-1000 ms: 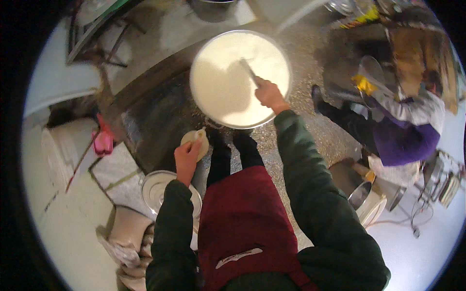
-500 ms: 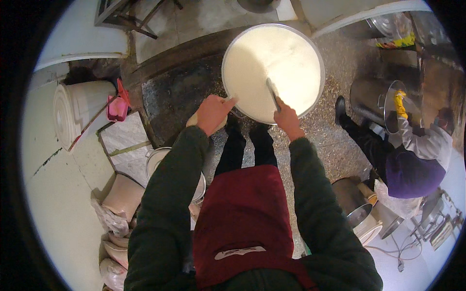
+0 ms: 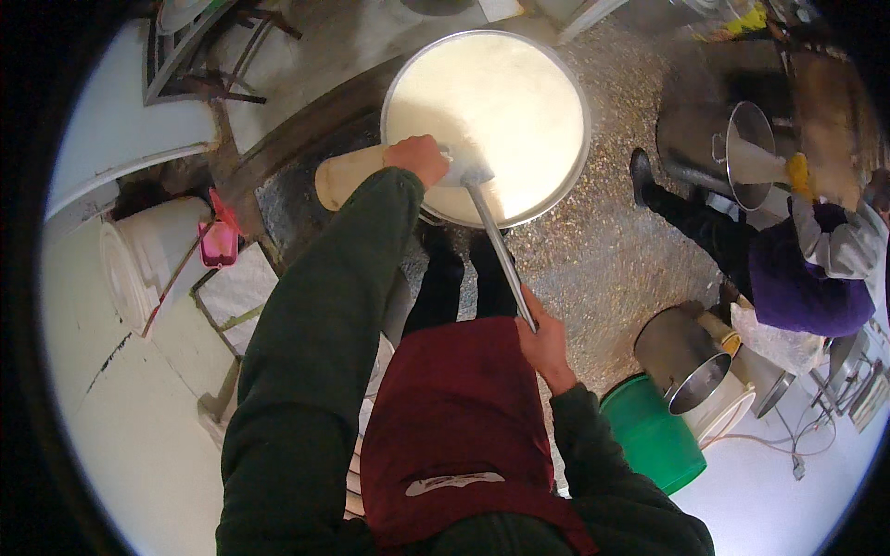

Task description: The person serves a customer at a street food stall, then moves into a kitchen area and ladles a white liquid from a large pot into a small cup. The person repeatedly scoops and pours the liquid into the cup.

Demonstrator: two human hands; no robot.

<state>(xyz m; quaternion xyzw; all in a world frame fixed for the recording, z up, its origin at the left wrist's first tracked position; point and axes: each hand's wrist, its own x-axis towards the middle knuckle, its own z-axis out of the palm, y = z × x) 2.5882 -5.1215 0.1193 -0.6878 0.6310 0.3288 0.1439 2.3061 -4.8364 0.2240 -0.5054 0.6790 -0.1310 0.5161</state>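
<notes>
A big round metal pot (image 3: 587,139) stands in front of my feet, full nearly to its brim with pale cream-coloured liquid (image 3: 519,102). My right hand (image 3: 545,341), by the apron, is closed round the handle end of a long metal ladle (image 3: 496,243). The ladle's blurred head lies over the pot's near left side, close to my left hand. There my left hand (image 3: 419,159) is closed at the mouth end of a beige, tub-like container (image 3: 348,176), which lies tilted at the pot's left rim. My fingertips and the container's mouth are partly hidden.
At right a person (image 3: 807,250) with yellow gloves works at a large tilted metal pot (image 3: 742,157). A green bin (image 3: 654,435) and another metal pot (image 3: 681,357) stand nearer. To the left are a pink dustpan (image 3: 219,243) and a white roll (image 3: 153,259).
My right hand has drawn back toward the apron, and the ladle's head is now beside my left hand. The beige container shows more, tilted at the rim. My view has shifted somewhat.
</notes>
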